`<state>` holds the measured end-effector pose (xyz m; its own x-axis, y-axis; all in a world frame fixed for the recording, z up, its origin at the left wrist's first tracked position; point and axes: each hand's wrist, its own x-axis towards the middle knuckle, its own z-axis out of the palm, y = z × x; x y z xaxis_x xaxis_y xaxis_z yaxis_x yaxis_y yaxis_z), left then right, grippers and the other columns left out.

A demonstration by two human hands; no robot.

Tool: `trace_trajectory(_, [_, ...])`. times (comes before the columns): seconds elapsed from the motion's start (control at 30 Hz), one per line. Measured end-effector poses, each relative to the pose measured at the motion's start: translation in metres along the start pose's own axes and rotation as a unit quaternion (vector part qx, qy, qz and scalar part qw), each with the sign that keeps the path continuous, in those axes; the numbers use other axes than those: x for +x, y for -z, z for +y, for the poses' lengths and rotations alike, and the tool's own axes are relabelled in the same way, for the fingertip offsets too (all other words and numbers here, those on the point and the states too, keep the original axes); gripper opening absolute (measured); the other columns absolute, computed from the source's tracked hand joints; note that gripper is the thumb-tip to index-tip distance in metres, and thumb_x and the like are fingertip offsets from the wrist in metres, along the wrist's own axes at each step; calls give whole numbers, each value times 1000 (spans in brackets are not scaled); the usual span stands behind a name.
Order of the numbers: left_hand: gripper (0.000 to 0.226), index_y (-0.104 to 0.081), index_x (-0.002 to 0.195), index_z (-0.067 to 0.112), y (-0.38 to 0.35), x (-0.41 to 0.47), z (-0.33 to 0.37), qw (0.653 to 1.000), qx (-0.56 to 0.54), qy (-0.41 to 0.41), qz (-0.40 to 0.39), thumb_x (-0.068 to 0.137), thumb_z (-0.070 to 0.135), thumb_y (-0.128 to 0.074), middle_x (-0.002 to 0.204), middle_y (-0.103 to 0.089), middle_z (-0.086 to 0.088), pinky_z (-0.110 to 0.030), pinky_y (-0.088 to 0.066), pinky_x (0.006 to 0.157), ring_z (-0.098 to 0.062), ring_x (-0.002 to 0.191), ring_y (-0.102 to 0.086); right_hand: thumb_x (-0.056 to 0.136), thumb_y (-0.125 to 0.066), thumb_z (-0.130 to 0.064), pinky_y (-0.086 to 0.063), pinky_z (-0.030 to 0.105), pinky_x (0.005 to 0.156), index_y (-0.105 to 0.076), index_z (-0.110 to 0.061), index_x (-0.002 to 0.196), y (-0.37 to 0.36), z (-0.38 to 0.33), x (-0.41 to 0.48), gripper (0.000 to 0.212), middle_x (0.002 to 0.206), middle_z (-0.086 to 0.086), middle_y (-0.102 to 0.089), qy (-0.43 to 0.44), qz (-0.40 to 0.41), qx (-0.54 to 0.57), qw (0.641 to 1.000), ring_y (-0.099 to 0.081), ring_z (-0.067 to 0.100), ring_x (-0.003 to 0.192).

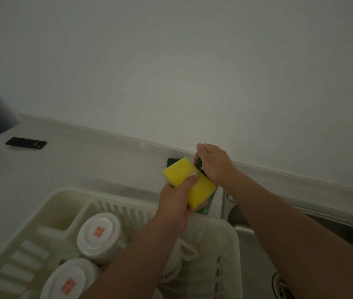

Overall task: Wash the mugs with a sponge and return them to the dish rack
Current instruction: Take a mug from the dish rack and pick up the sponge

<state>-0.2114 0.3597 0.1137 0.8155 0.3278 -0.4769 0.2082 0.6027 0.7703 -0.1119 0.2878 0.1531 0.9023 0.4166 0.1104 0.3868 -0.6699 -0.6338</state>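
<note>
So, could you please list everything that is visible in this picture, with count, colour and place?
sponge: 1, yellow with a dark green side, held above the counter behind the rack
dark green object: 1, in the right hand behind the sponge; what it is cannot be told
mugs: 2 clearly seen upside down, white with a red mark on the base, in the rack; a third white one partly hidden under the left arm
dish rack: 1, cream, lower left
counter: 1, pale speckled
black flat object: 1, far left of the counter
sink: 1, steel, right of the rack
left hand: grips the sponge
right hand: closed on the dark green object
</note>
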Motion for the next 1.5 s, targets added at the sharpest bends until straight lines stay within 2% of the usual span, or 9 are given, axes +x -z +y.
trace_trajectory(0.13, [51,-49,127,14,4,-10,6,1000,0,1,1,83,26,-72,119,-60,-13,-52,-56,82,-34,106,-60,102,-27,-28,-43,35,84,-59,-12,75,5,-2,6,44,90,12,-66,-62,-39,85,994,-57,24,84])
trace_trajectory(0.23, [46,-50,125,14,9,-17,11,1000,-7,0,-8,85,23,-70,119,-60,-12,-46,-58,73,-33,104,-60,101,-29,-36,-41,34,86,-57,-12,104,14,-11,2,37,103,7,-60,-99,-46,126,986,-54,22,97])
trace_trajectory(0.43, [27,-58,112,22,22,-35,23,999,20,-19,-27,87,27,-67,111,-66,-9,-40,-58,64,-30,98,-65,94,-49,-15,-33,2,68,-56,-17,93,7,-36,-59,8,92,-4,-55,40,215,118,969,-50,9,84])
trace_trajectory(0.63, [26,-61,118,21,37,-66,27,996,58,-51,-45,96,32,-53,111,-69,-10,-45,-59,71,-29,98,-68,92,-54,-30,-35,21,88,-49,-21,127,-17,-55,-108,36,116,-9,-50,-47,88,231,968,-48,6,108])
trace_trajectory(0.73, [30,-58,120,18,44,-80,22,992,104,-66,-17,95,32,-53,113,-66,-12,-38,-58,61,-29,98,-66,90,-54,-39,-44,28,83,-48,-20,130,-29,-59,-128,45,121,-4,-56,-93,38,252,963,-54,14,110])
trace_trajectory(0.87, [43,-47,128,17,56,-97,11,987,157,-15,37,91,35,-59,118,-58,-13,-50,-58,76,-33,104,-60,91,-52,-45,-54,42,86,-58,-25,107,-38,-51,-149,26,110,3,-63,-173,-85,349,917,-62,19,96])
trace_trajectory(1.17, [44,-49,132,19,68,-129,-17,914,395,-58,78,96,44,-47,125,-56,-5,-33,-45,87,-19,103,-55,89,-56,-42,-51,49,89,-53,-31,110,-55,-20,-185,24,110,-1,-60,-199,-92,378,900,-59,22,98])
trace_trajectory(1.37, [40,-48,134,21,72,-149,-40,812,551,-165,100,98,38,-44,122,-59,0,-21,-34,79,-10,99,-53,94,-55,-31,-53,39,78,-54,-24,105,-32,0,-193,13,100,-4,-60,-203,1,418,886,-59,15,88])
trace_trajectory(1.5, [24,-61,114,16,71,-150,-51,726,663,-181,-8,96,25,-48,106,-64,-2,-22,-39,73,-12,89,-57,92,-58,-34,-51,34,73,-54,-17,111,-17,8,-198,26,106,1,-59,-225,42,407,884,-59,17,90])
